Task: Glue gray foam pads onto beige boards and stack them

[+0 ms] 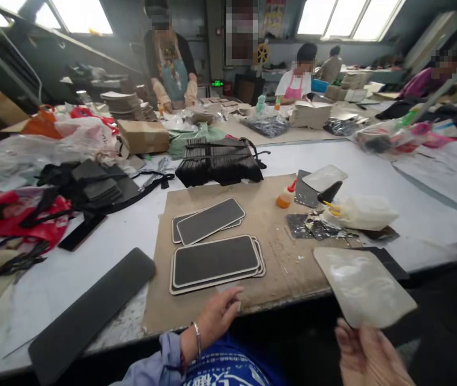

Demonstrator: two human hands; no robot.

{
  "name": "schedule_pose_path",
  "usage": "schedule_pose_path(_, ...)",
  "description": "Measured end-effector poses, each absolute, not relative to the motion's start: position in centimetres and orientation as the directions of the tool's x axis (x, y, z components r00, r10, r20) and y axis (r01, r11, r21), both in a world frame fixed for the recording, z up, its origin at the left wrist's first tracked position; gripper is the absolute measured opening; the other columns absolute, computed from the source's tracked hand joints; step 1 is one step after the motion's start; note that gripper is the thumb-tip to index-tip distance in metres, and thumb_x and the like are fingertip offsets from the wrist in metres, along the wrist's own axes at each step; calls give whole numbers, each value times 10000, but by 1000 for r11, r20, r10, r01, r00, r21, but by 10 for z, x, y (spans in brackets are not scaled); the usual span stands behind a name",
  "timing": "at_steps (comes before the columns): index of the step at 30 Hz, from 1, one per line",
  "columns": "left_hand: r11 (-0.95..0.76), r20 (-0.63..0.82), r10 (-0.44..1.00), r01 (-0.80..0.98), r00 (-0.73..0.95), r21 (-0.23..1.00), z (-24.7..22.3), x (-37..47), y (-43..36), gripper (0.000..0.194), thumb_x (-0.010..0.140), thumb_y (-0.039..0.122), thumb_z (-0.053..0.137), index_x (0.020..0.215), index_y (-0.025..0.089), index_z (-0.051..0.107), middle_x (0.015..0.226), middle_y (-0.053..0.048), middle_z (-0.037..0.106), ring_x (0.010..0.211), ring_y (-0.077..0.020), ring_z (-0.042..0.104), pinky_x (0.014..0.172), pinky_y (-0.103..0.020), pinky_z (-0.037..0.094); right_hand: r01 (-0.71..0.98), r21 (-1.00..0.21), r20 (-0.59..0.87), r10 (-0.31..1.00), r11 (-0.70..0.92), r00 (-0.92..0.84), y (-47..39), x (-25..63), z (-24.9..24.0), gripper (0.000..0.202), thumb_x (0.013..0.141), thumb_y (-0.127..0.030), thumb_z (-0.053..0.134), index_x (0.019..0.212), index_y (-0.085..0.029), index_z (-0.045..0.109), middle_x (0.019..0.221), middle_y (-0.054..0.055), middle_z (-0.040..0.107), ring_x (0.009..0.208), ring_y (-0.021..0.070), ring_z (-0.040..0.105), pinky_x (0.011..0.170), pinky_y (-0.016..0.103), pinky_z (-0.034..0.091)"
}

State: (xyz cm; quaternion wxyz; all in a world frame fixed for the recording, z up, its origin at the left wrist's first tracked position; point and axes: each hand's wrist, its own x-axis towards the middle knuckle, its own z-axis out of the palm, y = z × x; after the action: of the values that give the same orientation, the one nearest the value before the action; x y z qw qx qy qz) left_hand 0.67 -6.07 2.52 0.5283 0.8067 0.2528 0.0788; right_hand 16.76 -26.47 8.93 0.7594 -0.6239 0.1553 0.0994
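Note:
My right hand (367, 348) pinches the lower edge of a pale, shiny, translucent sheet (362, 287) with rounded corners, held up over the table's front edge. At that edge, my left hand (216, 315) is empty, its fingers loosely bent and apart. Just beyond it lies a stack of dark grey rounded panels with light borders (216, 261). Behind that stack, two similar panels (212, 221) overlap at an angle. All of them rest on brown paper (280, 257). A long dark grey strip (95, 313) lies to the left, overhanging the front edge.
A bottle of orange liquid (284, 199) with a red tip stands behind. Right of it are a glue-smeared dark board (304, 228) and a whitish container (365, 213). A black bundle (220, 161), a phone-like slab (82, 233) and piled bags lie farther back and left. Several people work beyond.

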Motion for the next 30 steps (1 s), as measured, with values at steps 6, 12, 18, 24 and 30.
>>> schedule_pose_path(6, 352, -381, 634, 187, 673, 917, 10, -24, 17, 506, 761, 533, 497, 1080, 140, 525, 964, -126, 651, 887, -216, 624, 798, -350, 500, -536, -822, -483, 260, 194, 836, -99, 96, 78, 442, 528, -407, 778, 805, -145, 555, 695, -16, 648, 656, 111, 639, 647, 187, 543)
schedule_pose_path(12, 674, -569, 551, 76, 610, 735, -4, -43, 62, 665, 631, 593, 629, 1077, 111, 522, 1061, -186, 627, 948, -242, 621, 884, -389, 466, -738, -668, -664, 368, 101, 651, -47, 45, 33, 506, 417, -374, 833, 788, -131, 590, 727, 11, 665, 671, 126, 643, 628, 191, 541)
schedule_pose_path(18, 671, -574, 542, 95, 614, 736, -8, -50, 75, 432, 643, 519, 606, 876, 157, 569, 790, -45, 684, 751, -185, 642, 748, -323, 497, -818, -574, -745, 443, -45, 499, -25, 17, 27, 488, 409, -377, 836, 747, -128, 585, 731, 46, 668, 739, 163, 651, 683, 230, 533)
schedule_pose_path(24, 455, -586, 630, 369, 510, 810, -20, -62, 89, 207, 745, 348, 425, 623, 184, 451, 486, 47, 510, 482, -122, 535, 516, -249, 453, -675, -434, -843, 533, -597, 71, -14, 11, 31, 490, 508, -471, 762, 743, -81, 581, 601, 77, 640, 510, 125, 603, 501, 211, 474)
schedule_pose_path(30, 81, -488, 782, 713, 387, 696, -6, -67, 96, 235, 770, 157, 417, 549, 165, 496, 595, -26, 577, 689, -168, 580, 692, -277, 433, -350, -617, -766, 640, -704, 64, -13, 49, 24, 530, 515, -583, 702, 722, -111, 577, 570, 38, 615, 471, 96, 548, 464, 200, 421)
